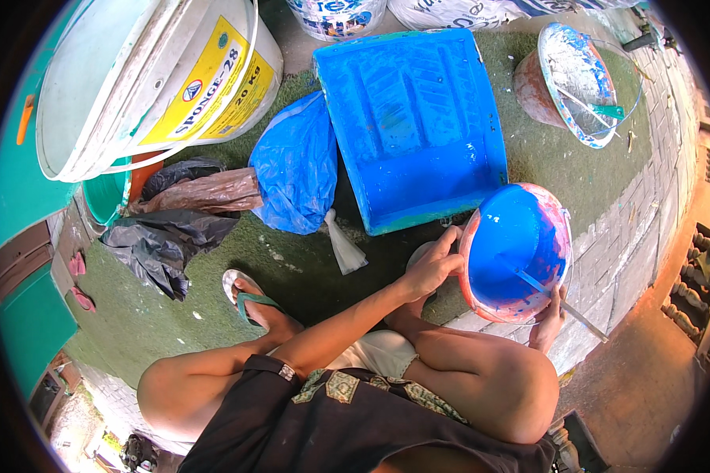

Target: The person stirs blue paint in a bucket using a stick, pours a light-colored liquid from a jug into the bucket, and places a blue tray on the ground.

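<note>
A reddish-orange bucket (pixel 480 304), its inner wall smeared blue, is tilted over the front right corner of a blue paint tray (pixel 418 118). Blue paint (pixel 506 240) lies inside it, and a thin stick (pixel 582 318) slants out over the rim. My left hand (pixel 434 266) grips the bucket's left rim, fingers closed on the edge. On the opposite side, my right hand (pixel 550 323) holds the bucket low near the rim, beside the stick; part of its fingers is hidden behind the wall. Wet blue paint coats the tray's ribbed slope and well.
A large white bucket (pixel 162 79) stands at the left, near a tied blue plastic bag (pixel 296 165) and a black plastic bag (pixel 170 236). Another paint-smeared bucket (pixel 540 91) with a green-handled brush (pixel 607 111) is at the far right. My sandalled foot (pixel 264 311) is in front.
</note>
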{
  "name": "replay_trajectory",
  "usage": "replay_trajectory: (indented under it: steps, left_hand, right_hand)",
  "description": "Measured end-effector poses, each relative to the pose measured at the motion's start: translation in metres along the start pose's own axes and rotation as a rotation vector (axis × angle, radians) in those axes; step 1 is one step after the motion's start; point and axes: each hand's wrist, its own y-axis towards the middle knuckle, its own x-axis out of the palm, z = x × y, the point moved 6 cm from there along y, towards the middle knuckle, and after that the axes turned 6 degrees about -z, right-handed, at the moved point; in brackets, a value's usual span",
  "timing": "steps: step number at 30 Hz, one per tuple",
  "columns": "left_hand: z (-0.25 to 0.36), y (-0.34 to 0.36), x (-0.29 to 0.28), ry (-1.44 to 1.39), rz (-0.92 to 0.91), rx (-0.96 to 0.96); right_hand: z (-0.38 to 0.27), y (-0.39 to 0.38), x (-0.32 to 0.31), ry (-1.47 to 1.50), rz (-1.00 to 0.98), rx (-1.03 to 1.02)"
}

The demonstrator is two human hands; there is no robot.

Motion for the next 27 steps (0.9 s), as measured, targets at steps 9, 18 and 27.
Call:
replay_trajectory:
  steps: [9, 18, 27]
  left_hand:
    - [-0.006, -0.003, 0.003, -0.067, -0.011, -0.019]
    - [-0.003, 0.009, -0.008, 0.364, -0.024, 0.004]
    - [0.007, 0.010, 0.002, 0.623, -0.158, 0.086]
  right_hand:
    - [0.001, -0.001, 0.001, 0.033, 0.020, -0.001]
    - [0.018, 0.004, -0.007, -0.015, 0.001, 0.051]
    - [0.032, -0.015, 0.003, 0.267, -0.317, 0.033]
